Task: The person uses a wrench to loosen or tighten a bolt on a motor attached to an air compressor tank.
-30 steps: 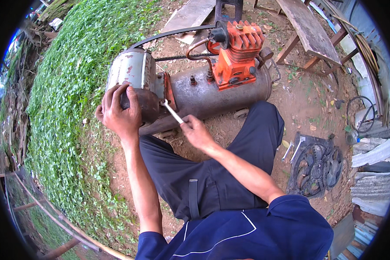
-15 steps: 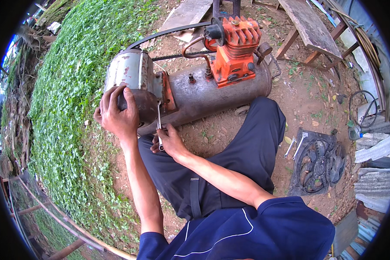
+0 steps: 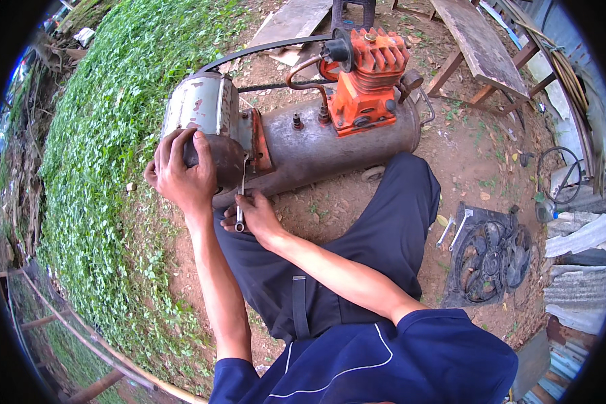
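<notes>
My left hand (image 3: 182, 172) grips the rusty end cover (image 3: 225, 161) of a pale grey, flaking motor (image 3: 195, 104). My right hand (image 3: 256, 215), below it, holds a long combination wrench (image 3: 242, 182) nearly upright, its upper end at the motor's base beside the orange mounting plate (image 3: 262, 151). Whatever the wrench's tip sits on is too small to make out. The motor rides on a rusty tank (image 3: 316, 155) along with an orange finned pump (image 3: 370, 84), and a black belt (image 3: 262, 47) loops behind them.
To the right lie two wrenches (image 3: 459, 232) and a dirty black fan assembly (image 3: 491, 259). A wooden bench (image 3: 478, 47), a board (image 3: 289, 23) and a dark stool (image 3: 350, 13) stand or lie behind. Corrugated sheets (image 3: 572, 296) and a hose (image 3: 565, 151) edge the right, grass (image 3: 101, 148) the left.
My right hand has moved down and left, swinging the wrench from a slanted angle to nearly upright. My left hand stays on the motor's end cover.
</notes>
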{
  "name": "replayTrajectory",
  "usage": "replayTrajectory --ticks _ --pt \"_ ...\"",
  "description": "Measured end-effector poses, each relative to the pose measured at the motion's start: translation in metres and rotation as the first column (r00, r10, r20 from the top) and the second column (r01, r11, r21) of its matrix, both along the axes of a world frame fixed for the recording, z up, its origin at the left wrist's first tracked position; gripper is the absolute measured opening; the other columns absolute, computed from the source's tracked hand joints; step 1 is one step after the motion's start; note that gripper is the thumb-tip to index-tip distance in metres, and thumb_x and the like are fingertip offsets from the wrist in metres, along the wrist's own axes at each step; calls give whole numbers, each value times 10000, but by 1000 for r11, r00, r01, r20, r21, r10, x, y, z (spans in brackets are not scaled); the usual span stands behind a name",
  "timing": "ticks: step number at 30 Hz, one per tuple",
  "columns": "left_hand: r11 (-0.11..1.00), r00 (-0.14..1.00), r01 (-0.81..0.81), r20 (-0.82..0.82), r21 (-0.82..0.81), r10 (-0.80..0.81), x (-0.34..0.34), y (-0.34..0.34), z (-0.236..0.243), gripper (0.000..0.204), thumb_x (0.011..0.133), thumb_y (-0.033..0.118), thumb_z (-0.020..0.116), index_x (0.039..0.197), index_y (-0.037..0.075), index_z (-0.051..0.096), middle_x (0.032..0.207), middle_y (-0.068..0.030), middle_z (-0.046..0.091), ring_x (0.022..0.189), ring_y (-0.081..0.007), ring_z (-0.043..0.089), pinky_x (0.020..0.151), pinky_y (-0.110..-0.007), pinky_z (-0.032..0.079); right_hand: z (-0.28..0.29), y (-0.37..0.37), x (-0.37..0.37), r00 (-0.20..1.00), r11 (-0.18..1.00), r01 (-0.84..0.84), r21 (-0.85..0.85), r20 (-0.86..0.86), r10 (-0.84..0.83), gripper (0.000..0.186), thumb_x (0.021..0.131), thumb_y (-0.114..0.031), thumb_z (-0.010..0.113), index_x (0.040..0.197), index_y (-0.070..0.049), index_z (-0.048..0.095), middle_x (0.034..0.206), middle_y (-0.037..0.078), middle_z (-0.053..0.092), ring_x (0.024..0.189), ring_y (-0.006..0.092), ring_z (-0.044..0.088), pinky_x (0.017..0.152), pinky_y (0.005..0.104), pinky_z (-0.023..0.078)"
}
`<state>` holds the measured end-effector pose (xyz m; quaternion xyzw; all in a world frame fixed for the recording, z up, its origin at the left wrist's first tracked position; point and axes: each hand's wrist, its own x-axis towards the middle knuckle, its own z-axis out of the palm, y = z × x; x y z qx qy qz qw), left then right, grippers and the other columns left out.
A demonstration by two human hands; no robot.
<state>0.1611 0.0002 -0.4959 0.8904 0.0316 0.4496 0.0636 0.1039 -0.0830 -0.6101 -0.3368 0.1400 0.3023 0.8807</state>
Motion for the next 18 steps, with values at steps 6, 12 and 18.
replayTrajectory --ticks 6,12,18 --pt "999 999 37 -7 -7 -37 1 2 0 150 879 296 666 965 201 744 1037 30 709 1026 -151 633 931 -330 331 -16 0 3 996 1000 -3 6 89 2 185 1052 -202 415 1123 -33 385 736 116 595 522 205 621 464 331 522" --pt "998 999 50 -10 -28 -51 -4 3 3 142 877 287 670 956 193 740 1028 24 708 1007 -158 638 923 -335 330 -19 -62 18 956 958 -224 -181 148 252 224 1030 -249 490 1034 -27 522 705 53 585 491 143 556 428 295 453" --pt "997 998 67 -18 -26 -68 -3 6 4 153 866 290 678 966 188 734 1027 14 701 991 -168 641 914 -339 336 -11 -104 60 845 800 -390 -456 168 507 229 994 -245 561 1017 -17 561 648 7 512 424 86 437 365 260 361"
